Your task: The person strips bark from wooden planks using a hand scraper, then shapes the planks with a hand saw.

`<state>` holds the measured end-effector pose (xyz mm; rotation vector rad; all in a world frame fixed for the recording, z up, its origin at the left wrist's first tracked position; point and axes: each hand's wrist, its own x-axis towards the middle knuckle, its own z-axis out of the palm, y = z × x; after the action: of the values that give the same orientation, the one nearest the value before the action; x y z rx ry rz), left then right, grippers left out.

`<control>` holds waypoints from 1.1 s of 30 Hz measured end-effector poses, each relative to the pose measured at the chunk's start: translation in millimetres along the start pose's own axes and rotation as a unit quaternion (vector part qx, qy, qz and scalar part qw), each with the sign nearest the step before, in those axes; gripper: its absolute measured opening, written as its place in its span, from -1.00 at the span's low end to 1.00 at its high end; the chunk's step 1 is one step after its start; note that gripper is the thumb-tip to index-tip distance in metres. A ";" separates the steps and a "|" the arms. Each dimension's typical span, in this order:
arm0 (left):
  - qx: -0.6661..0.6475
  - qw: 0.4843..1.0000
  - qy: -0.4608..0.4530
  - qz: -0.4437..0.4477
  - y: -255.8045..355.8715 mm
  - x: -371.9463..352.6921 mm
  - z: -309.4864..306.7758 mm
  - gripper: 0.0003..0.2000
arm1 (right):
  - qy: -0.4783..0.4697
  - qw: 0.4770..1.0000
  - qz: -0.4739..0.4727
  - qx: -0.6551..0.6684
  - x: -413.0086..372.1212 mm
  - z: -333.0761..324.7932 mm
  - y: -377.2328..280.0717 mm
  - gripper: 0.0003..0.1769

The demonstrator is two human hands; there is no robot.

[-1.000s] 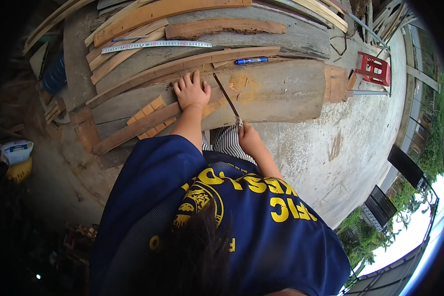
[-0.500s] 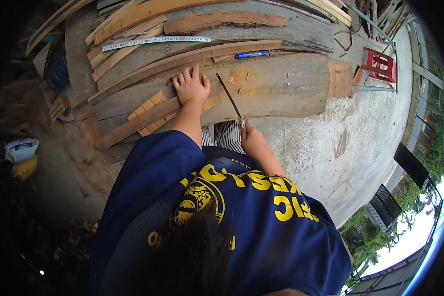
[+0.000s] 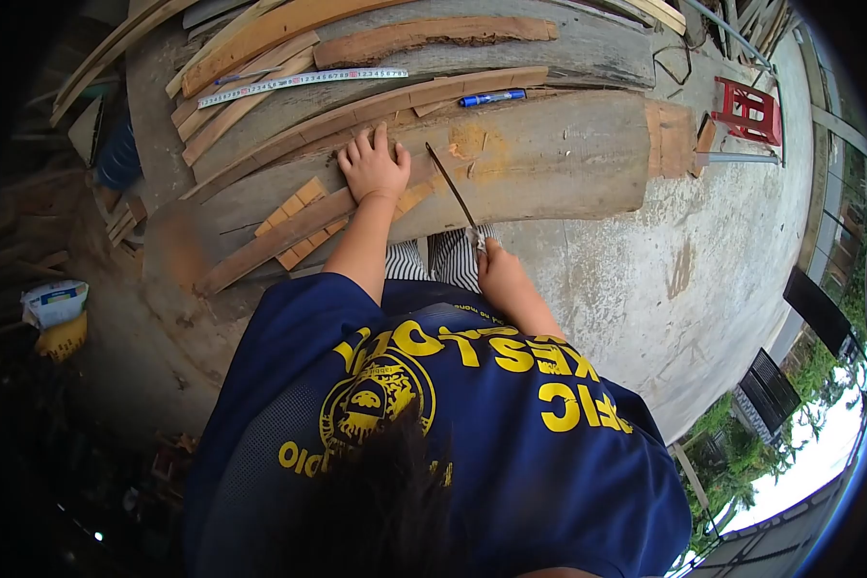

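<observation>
My left hand (image 3: 374, 171) lies flat with fingers spread, pressing on a long brown wooden strip (image 3: 284, 239). That strip runs slantwise over a thick grey plank (image 3: 559, 159), its right end close beside the blade of a handsaw (image 3: 453, 189). Closed around the saw's handle at the plank's near edge is my right hand (image 3: 506, 276). The narrow, dark blade points away from me across the plank. Beneath the strip, a lighter piece of wood with crosswise lines (image 3: 303, 204) sticks out on both sides.
Beyond my hands lie a blue marker (image 3: 492, 98), a white measuring tape (image 3: 303, 81), a pen (image 3: 246, 76) and several wooden strips (image 3: 433, 39). A red plastic stool (image 3: 748, 112) stands at the right. White and yellow sacks (image 3: 56, 306) sit on the floor at left.
The view has shifted slightly. My right hand and the saw sit a little farther right and lower in the picture. My left hand stays in place on the strip.
</observation>
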<state>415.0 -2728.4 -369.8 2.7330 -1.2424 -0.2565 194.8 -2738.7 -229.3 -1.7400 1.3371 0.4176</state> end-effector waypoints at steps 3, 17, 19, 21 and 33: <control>-0.003 1.000 0.019 0.005 0.6 -1.2 3.4 -0.54 | 0.015 1.000 -0.015 0.001 33.6 5.7 -6.1 -0.74; 0.003 1.000 0.022 0.001 0.4 0.3 2.4 -0.54 | 0.015 0.998 0.056 -0.033 -7.9 -29.0 17.9 -0.72; 0.003 1.000 0.012 -0.002 0.1 0.4 2.4 -0.54 | -0.034 0.998 0.048 -0.025 -15.0 -26.3 11.1 -0.74; 0.001 1.000 0.016 0.001 0.7 -0.2 2.3 -0.53 | -0.032 0.998 0.042 -0.016 -20.4 -20.2 3.3 -0.75; 0.006 1.000 0.013 -0.002 0.4 0.8 2.3 -0.54 | -0.007 0.998 0.053 0.018 -19.8 10.1 14.0 -0.75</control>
<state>414.7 -2729.4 -372.1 2.7392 -1.2358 -0.2147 177.3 -2719.2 -227.0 -1.6377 1.4241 0.4606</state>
